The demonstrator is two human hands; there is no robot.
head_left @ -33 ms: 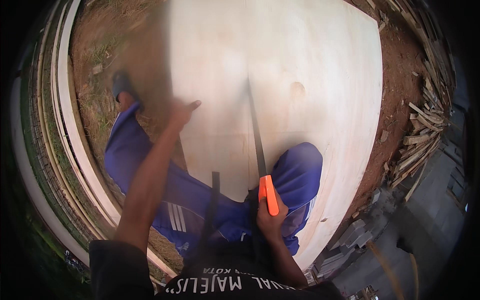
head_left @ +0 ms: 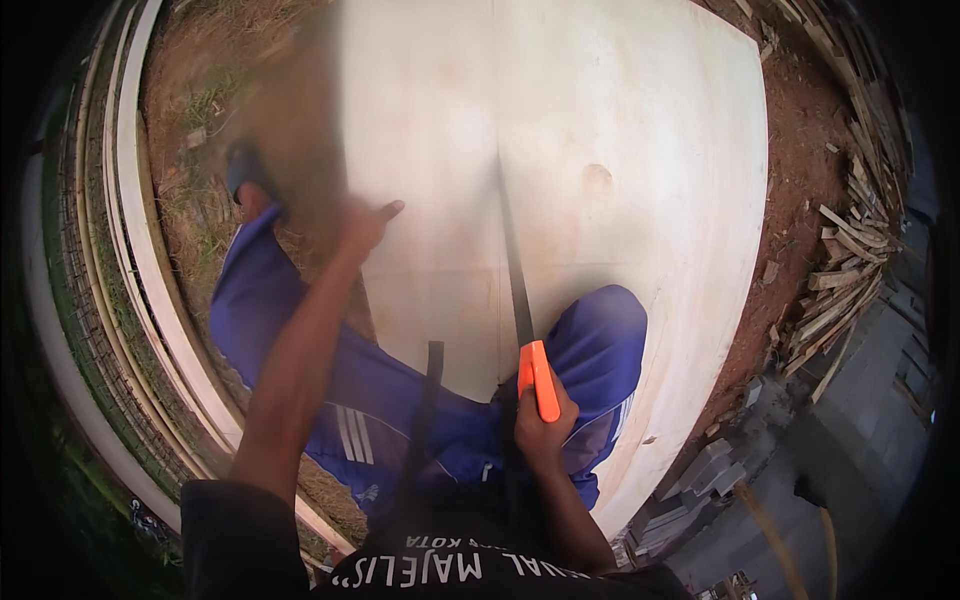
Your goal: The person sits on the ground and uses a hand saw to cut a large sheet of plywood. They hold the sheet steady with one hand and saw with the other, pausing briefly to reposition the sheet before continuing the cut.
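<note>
A handsaw [head_left: 515,260] with an orange handle lies along a large pale plywood sheet [head_left: 660,150]. My right hand [head_left: 545,420] is closed around its handle, close to my bent right knee. The dark blade points away from me, over a thin line running up the sheet; its far end is blurred. At the sheet's left edge, my left hand [head_left: 368,228] holds on with the thumb stretched over the top face. The other fingers of that hand are smeared and partly hidden at the edge.
My right knee [head_left: 600,340] presses over the sheet, and my left foot [head_left: 245,175] is on the soil beyond its left edge. Long boards [head_left: 135,200] lie at far left. Scrap wood [head_left: 845,270] is piled at right, near grey blocks [head_left: 710,470]. A dark strap [head_left: 432,370] hangs before me.
My right hand and the handsaw have shifted slightly forward, away from my body. My left hand stays in place on the sheet's edge.
</note>
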